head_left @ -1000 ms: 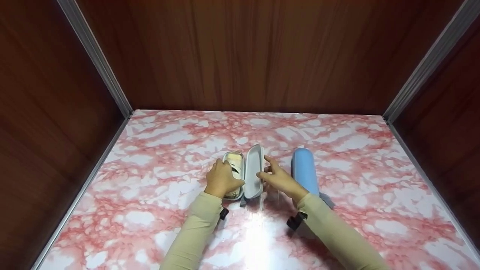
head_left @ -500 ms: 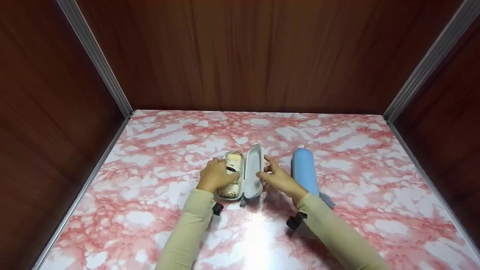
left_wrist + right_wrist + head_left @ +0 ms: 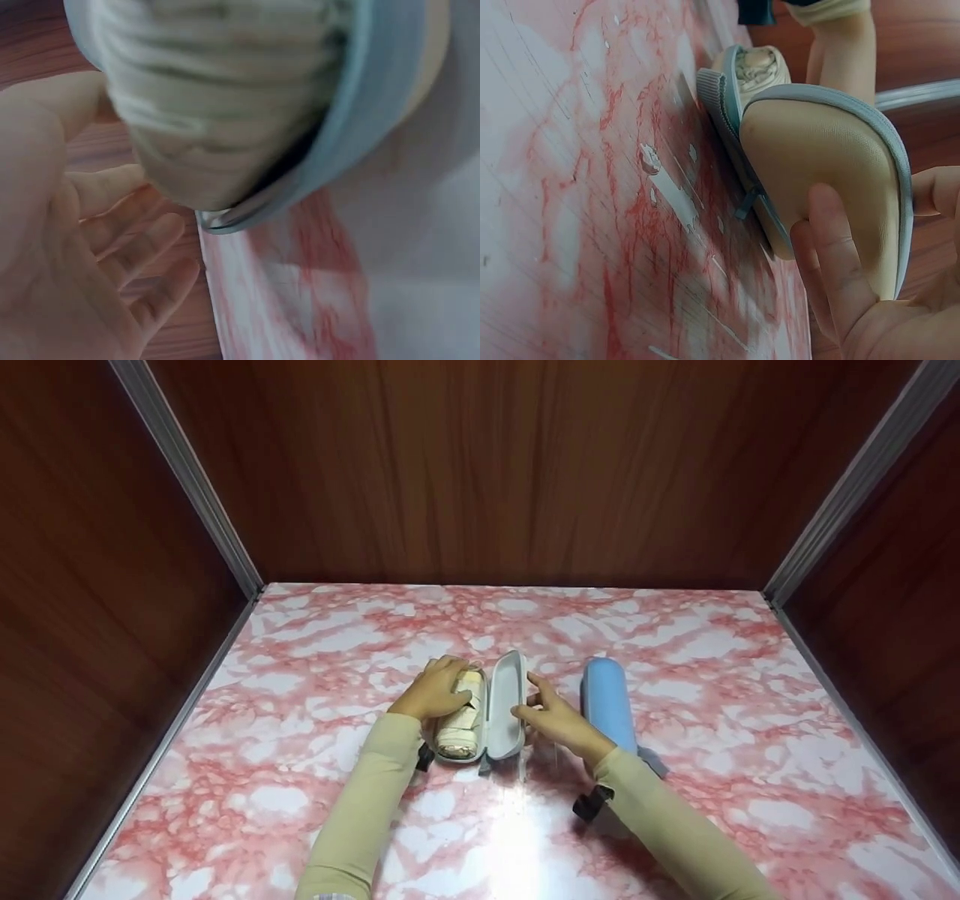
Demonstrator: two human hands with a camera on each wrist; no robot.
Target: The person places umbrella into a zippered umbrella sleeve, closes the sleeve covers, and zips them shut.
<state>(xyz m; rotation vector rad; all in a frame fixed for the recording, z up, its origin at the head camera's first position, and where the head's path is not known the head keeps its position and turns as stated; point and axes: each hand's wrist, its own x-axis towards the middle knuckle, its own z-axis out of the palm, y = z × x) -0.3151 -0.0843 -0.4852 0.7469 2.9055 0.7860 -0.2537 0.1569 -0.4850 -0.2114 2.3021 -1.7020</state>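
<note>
A cream zip case with grey trim lies unzipped on the table, its lid standing up on the right side. A rolled cream folded umbrella lies in the base, its pleated end showing in the left wrist view. My left hand lies over the far half of the umbrella, thumb on its upper side; in the left wrist view the fingers are spread and fairly straight. With my right hand I hold the lid by its right edge, thumb on the inner side and fingers outside.
A blue rounded case with a grey strap lies just right of my right hand. The red-and-white marbled table is enclosed by dark wooden panels at the back and sides.
My left hand has shifted left and toward the far end of the umbrella, uncovering its near part. My right hand and the lid stay in place.
</note>
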